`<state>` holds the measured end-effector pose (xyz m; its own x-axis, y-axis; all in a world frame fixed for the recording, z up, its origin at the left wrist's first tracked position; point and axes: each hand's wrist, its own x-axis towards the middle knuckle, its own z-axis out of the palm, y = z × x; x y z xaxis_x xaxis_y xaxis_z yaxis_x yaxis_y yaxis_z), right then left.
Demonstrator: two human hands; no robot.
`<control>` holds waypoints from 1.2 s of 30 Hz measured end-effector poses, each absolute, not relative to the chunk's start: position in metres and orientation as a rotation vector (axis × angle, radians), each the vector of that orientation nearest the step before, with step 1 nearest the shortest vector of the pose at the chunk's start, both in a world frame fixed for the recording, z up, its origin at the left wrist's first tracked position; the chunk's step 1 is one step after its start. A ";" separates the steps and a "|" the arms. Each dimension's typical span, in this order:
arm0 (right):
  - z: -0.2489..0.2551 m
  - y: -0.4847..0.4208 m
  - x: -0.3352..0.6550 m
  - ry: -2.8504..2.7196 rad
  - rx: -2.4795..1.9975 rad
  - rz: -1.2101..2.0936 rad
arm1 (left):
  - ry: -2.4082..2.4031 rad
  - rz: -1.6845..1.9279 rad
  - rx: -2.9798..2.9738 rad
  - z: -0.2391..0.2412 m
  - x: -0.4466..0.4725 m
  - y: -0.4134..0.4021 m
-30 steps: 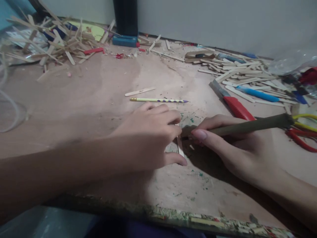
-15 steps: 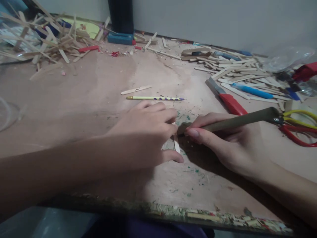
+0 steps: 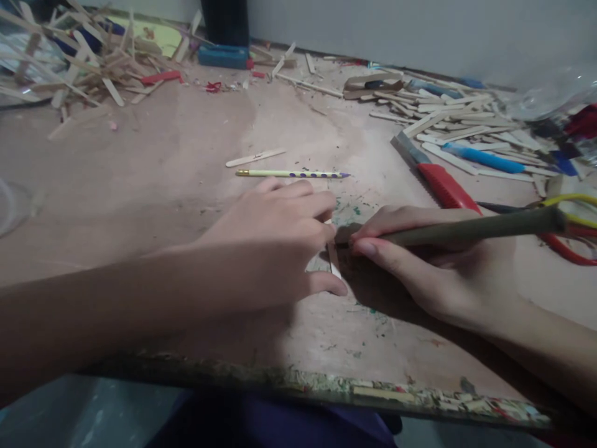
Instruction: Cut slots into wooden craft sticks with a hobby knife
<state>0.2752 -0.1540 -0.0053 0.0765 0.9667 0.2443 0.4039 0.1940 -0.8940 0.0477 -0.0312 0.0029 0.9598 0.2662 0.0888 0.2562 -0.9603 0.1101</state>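
Note:
My left hand (image 3: 284,236) presses a pale popsicle stick (image 3: 334,261) down on the tabletop, its fingers curled at the far part and its thumb by the near end. Much of the stick is hidden under the fingers. My right hand (image 3: 429,267) pinches a slim olive-handled tool (image 3: 480,229) like a pen. The tool's thin dark tip meets or nearly meets the stick's right side; contact is hard to tell in shadow. Beyond my left hand lie a yellow pencil (image 3: 280,174) with purple spots and another popsicle stick (image 3: 254,158).
A red utility knife (image 3: 443,183) and yellow-and-red-handled scissors (image 3: 566,249) lie on the right. Popsicle sticks are heaped at back right (image 3: 466,124) and back left (image 3: 88,62). A blue block (image 3: 224,56) sits by the wall. Shavings line the front table edge (image 3: 420,401).
The view has shifted slightly. The rear end of the olive-handled tool has swung down and right, now overlapping the scissors differently. My left hand stays on the popsicle stick.

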 end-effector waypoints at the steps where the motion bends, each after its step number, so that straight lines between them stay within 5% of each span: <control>1: -0.004 -0.152 0.273 -1.442 -1.386 0.742 | 0.404 0.159 3.015 0.003 0.048 -0.031; 36: 0.004 -0.130 0.286 -1.143 -1.385 1.298 | 0.372 0.220 3.027 0.000 0.041 -0.025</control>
